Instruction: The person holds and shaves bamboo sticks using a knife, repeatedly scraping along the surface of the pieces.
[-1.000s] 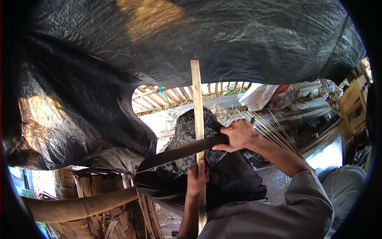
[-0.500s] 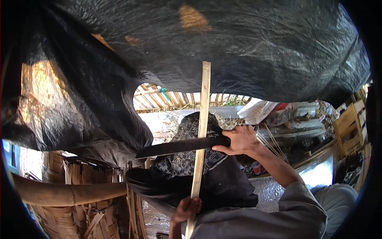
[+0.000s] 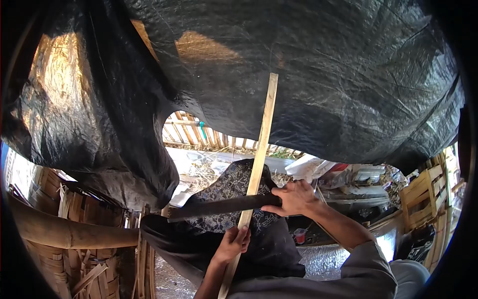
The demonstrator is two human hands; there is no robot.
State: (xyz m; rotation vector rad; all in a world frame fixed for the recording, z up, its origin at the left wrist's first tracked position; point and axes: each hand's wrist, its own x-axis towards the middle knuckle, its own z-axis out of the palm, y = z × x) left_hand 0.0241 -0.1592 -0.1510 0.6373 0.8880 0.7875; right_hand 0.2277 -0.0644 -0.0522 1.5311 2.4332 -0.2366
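A long pale strip of wood or bamboo (image 3: 264, 134) stands slanted over the lap, its top leaning right. My left hand (image 3: 232, 245) is wrapped round its lower part. Across the strip, just above that hand, lies a large dark blade (image 3: 214, 207), its tip pointing left. My right hand (image 3: 294, 198) grips the blade's handle end, right of the strip; the handle is mostly hidden in the fingers. Beneath both is a patterned dark cloth (image 3: 219, 192) over the knee.
A black tarp (image 3: 328, 74) hangs across the top and left. A thick bamboo pole (image 3: 74, 233) and woven baskets stand lower left. Plastic bags (image 3: 307, 168), a red cup (image 3: 299, 236) and a wooden crate (image 3: 423, 198) are at the right. A slatted fence (image 3: 199, 134) is ahead.
The strip's top has tilted further right. My left hand went down the strip, then back up near the blade. The blade stays across the strip, and the view has shifted.
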